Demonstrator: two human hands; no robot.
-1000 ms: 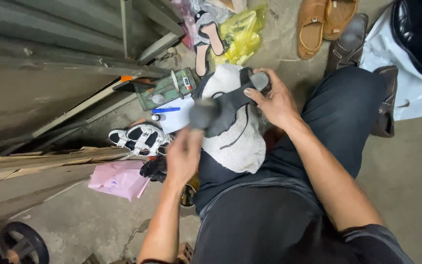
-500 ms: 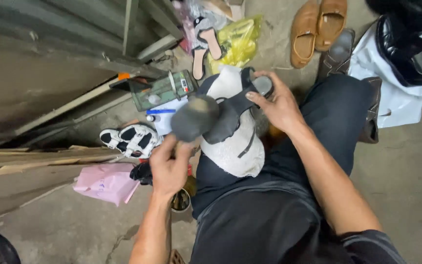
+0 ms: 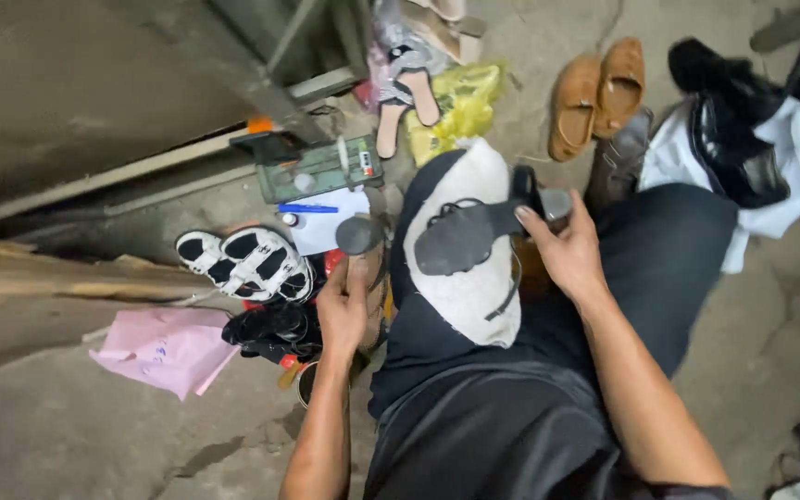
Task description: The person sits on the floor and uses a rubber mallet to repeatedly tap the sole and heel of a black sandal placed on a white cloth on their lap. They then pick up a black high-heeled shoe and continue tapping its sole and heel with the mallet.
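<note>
I sit with a white cloth (image 3: 474,296) spread over my left knee. My right hand (image 3: 562,250) grips the heel end of a dark grey shoe (image 3: 465,236), sole up, lying across the cloth. My left hand (image 3: 349,301) is beside the knee, to the left of the shoe, closed around the handle of a tool with a round grey head (image 3: 358,233). The tool head points up and is clear of the shoe.
On the concrete floor to the left lie black-and-white sandals (image 3: 247,259), pink paper (image 3: 164,347), a green box (image 3: 317,167) and a blue pen on white paper (image 3: 321,222). Tan shoes (image 3: 599,93), a yellow bag (image 3: 460,102) and black shoes on white cloth (image 3: 733,148) lie ahead.
My left hand has taken the round-headed tool off the shoe and down to the left of my knee. The right hand keeps its hold on the shoe.
</note>
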